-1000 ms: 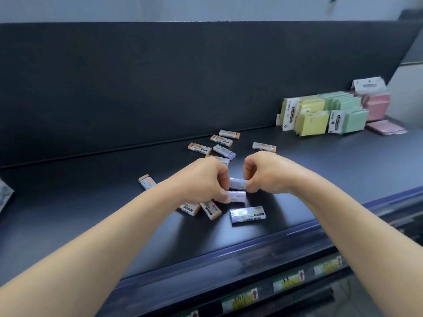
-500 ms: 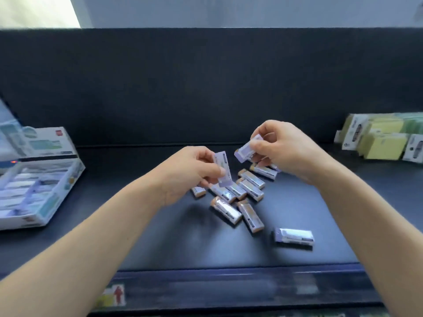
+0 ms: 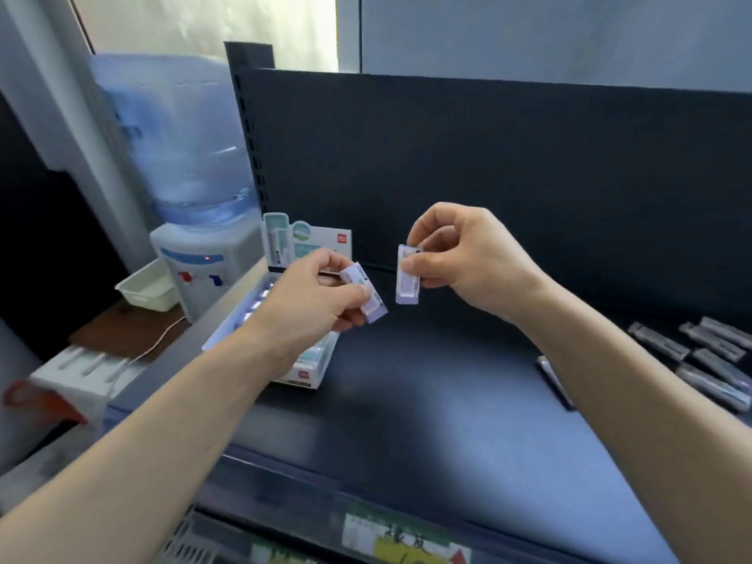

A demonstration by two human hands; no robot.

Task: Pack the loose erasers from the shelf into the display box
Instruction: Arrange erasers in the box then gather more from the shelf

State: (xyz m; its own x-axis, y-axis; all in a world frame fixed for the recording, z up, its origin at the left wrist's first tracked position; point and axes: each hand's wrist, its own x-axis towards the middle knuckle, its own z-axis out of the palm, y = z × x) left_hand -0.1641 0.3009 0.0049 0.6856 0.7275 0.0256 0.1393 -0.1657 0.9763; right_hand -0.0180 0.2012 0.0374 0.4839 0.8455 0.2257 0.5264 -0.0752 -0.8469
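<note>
My left hand (image 3: 317,297) pinches a lilac-wrapped eraser (image 3: 368,299) above the right edge of the display box (image 3: 309,370). My right hand (image 3: 460,258) holds a second eraser (image 3: 408,275) upright, a little to the right of the first. The white box sits at the shelf's left end, its printed lid (image 3: 303,240) standing up; rows of erasers inside it show behind my left wrist. Several loose erasers (image 3: 708,360) lie on the dark shelf (image 3: 427,400) at the far right, one partly hidden by my right forearm.
A water dispenser (image 3: 195,254) with a blue bottle stands left of the shelf, beside a cream tray (image 3: 148,287) on a wooden top. The black back panel (image 3: 508,177) closes the rear. Price labels (image 3: 398,539) line the front rail.
Both hands lifted an eraser each from the pile and carried them left. The view swung left, so the display box is now under my left hand and the pile sits at the far right.
</note>
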